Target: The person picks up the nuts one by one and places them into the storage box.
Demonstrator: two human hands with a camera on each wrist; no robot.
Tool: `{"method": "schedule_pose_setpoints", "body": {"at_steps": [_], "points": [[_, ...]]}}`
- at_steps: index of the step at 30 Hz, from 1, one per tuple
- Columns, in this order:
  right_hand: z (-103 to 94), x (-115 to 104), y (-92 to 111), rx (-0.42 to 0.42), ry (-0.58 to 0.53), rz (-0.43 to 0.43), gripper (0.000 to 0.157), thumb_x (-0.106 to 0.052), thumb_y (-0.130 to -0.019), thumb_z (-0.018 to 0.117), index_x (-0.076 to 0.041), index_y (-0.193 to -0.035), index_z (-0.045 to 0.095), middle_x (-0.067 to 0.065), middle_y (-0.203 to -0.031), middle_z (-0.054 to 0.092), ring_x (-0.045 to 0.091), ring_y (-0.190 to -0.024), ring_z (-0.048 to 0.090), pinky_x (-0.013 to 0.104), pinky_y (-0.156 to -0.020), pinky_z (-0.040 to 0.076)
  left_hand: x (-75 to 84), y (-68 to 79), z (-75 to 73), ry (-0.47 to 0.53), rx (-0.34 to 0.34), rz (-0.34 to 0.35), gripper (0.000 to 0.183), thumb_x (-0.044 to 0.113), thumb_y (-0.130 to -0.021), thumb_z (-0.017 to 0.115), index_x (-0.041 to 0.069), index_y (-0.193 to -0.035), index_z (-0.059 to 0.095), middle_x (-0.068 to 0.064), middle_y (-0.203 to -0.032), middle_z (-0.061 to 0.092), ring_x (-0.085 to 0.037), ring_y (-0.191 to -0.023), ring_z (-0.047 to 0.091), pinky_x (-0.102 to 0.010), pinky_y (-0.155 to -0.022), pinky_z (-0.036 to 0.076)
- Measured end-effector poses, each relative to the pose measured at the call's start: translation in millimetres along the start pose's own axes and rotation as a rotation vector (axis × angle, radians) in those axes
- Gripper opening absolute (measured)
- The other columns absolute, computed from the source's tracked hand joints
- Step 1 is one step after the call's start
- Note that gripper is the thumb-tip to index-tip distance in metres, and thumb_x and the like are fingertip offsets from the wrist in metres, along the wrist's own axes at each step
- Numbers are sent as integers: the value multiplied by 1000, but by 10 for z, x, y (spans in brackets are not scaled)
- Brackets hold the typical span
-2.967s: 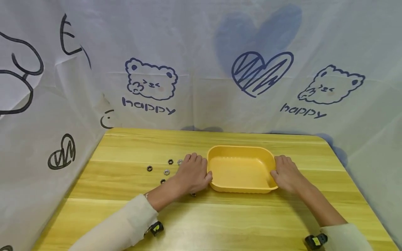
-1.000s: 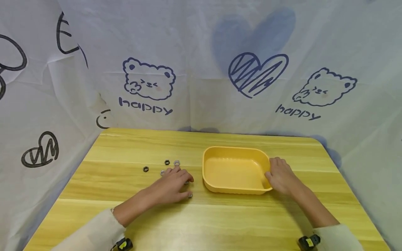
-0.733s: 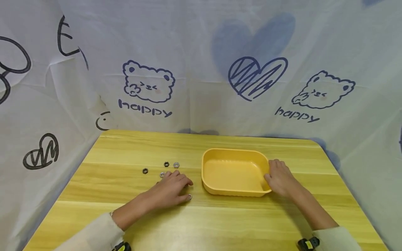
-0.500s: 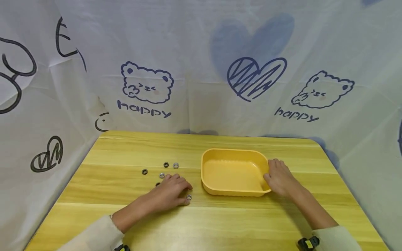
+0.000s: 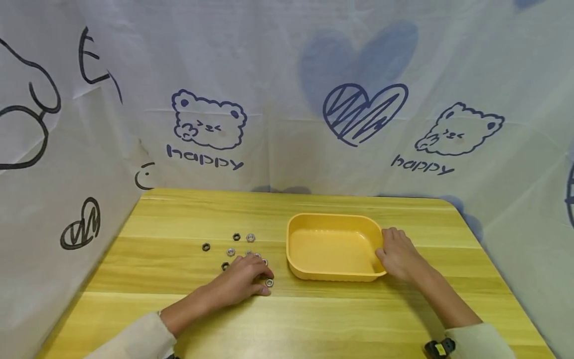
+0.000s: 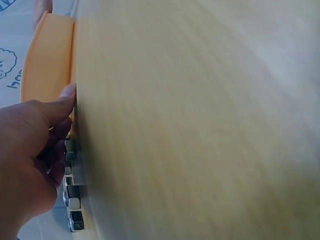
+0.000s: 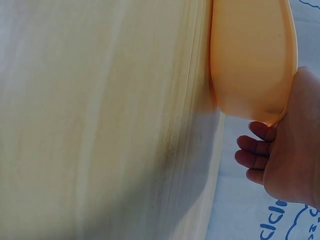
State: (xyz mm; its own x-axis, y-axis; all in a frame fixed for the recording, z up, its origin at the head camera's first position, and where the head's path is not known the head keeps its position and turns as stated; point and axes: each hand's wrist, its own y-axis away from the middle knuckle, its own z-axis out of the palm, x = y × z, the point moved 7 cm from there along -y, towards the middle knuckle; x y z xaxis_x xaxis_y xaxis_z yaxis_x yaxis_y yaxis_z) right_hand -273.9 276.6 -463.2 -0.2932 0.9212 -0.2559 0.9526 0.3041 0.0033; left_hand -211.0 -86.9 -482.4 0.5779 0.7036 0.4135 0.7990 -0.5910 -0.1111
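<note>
My left hand (image 5: 239, 281) is low over the table, thumb and index finger spread on either side of a silver hex nut (image 5: 269, 282). Contact with that nut cannot be made out, and the left wrist view hides it behind the fingers. Beside and beyond this hand lie several more hex nuts, some silver (image 5: 250, 238), some black (image 5: 206, 247); a few are partly covered by the fingers. My right hand (image 5: 399, 254) grips the right end of a yellow plastic tray (image 5: 332, 275), thumb inside the rim and fingers outside, as the right wrist view (image 7: 295, 145) also shows.
The tray stands on a wood-grain table (image 5: 314, 324), right of the nuts, with nothing in it. A white cloth (image 5: 287, 149) with bear and heart drawings hangs behind the table and along its sides.
My left hand let go of the tray's left end and moved left to the nuts. Lately it has drawn slightly back, uncovering more nuts. My right hand keeps its grip on the tray.
</note>
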Motion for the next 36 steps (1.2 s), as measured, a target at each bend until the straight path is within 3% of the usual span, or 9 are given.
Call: {"method": "schedule_pose_setpoints", "body": {"at_steps": [17, 24, 36], "points": [[48, -42, 36, 22, 7, -5, 42, -16, -102, 46, 15, -129, 45, 30, -123, 51, 41, -108, 46, 56, -92, 41, -61, 39, 25, 61, 46, 12, 28, 37, -83, 85, 19, -103, 79, 11, -99, 74, -8, -95, 60, -37, -90, 46], [34, -57, 68, 14, 6, 7, 47, -17, -103, 44, 18, -134, 42, 34, -129, 49, 45, -113, 46, 59, -96, 41, -68, 34, 27, 78, 68, 17, 26, 35, -82, 86, 19, -101, 79, 11, -94, 74, -5, -89, 57, -30, -84, 44], [-3, -87, 64, 9, 17, 5, 43, -17, -102, 45, 17, -129, 44, 31, -122, 50, 42, -108, 46, 56, -92, 41, -75, 36, 5, 94, 83, 1, 23, 33, -81, 87, 20, -99, 79, 12, -91, 72, -3, -86, 56, -28, -82, 43]]}}
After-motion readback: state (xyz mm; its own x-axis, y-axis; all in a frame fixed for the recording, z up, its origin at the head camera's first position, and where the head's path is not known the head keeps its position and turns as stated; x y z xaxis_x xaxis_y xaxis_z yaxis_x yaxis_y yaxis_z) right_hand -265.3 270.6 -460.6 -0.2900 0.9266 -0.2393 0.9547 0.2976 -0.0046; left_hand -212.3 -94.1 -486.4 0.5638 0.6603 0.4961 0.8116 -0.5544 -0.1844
